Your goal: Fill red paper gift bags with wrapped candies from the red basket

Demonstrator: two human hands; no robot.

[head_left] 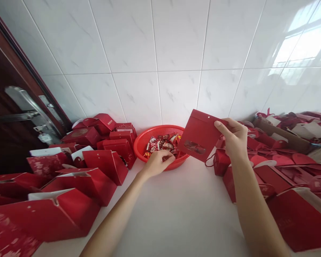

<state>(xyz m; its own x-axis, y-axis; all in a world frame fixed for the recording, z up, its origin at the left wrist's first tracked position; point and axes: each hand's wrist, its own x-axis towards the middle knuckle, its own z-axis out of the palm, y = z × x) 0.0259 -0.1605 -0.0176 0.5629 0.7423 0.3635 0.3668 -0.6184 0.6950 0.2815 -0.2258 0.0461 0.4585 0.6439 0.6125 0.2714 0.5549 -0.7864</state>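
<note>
A red gift box point(200, 130) with a small clear window and a dark cord at its lower corner hangs tilted over the right side of the basket. My right hand point(234, 137) grips its upper right corner between thumb and fingers. Wrapped candies point(164, 142) lie in a red plastic basket point(143, 135) against the wall. My left hand point(159, 163) is at the basket's front rim, its fingers curled and the thumb near the fingertips. Whatever may be between them is hidden from me.
Several red gift boxes point(69, 210) stand in rows on the left of the white table point(176, 217). More red boxes point(296, 214) are heaped on the right, beside a cardboard carton point(283, 134). White tiles point(176, 85) form the wall behind; a dark door with a metal handle point(29, 107) is at left.
</note>
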